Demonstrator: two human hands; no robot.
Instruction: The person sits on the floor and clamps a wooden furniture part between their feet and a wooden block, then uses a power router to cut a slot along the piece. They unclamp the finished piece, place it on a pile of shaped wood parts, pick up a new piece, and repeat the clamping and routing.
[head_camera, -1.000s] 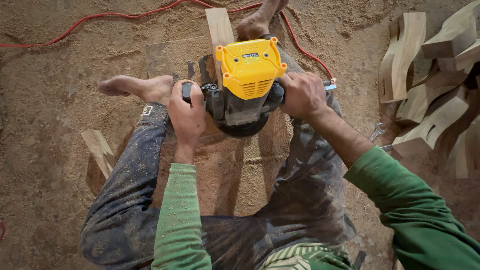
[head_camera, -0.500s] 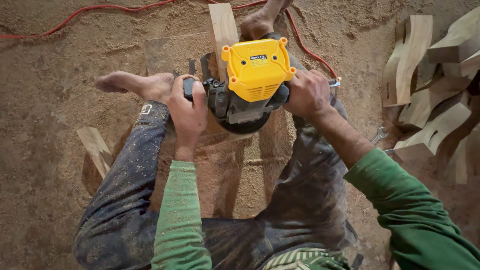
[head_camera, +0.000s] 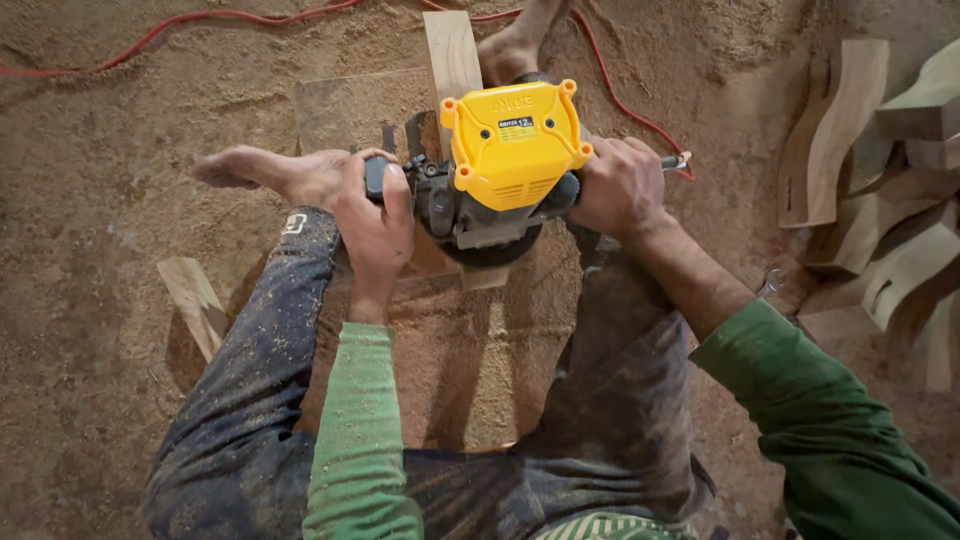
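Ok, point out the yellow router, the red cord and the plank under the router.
yellow router (head_camera: 512, 145), head view, on its yellow top housing.
red cord (head_camera: 200, 20), head view, on the stretch across the sawdust, upper left.
plank (head_camera: 452, 55), head view, on its bare far end.

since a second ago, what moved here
The yellow router slid forward along the wooden plank, away from the body, guided by both hands. The left hand and right hand kept their grip on its side handles; the bare feet stayed braced.
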